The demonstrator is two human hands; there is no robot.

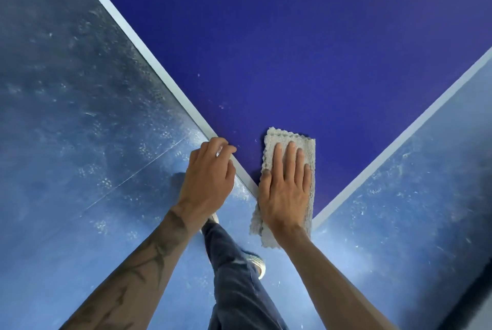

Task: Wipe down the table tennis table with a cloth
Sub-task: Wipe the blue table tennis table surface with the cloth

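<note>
Cloth (283,136) lies folded over near corner of tabletop (319,50), tail overhanging. Right hand (286,191) flat on it, fingers straight, pressing. Left hand (207,183) braces on edge left of corner, fingers bent; true grip unclear. Cloth looks soft, light, likely bunches: press mid-cloth. Open blue beyond corner; both edges close.

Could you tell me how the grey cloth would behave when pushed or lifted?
The grey nubby cloth is probably floppy: its near end overhangs the blue table at its corner. Under the flat right hand, it should slide, perhaps bunching.
</note>
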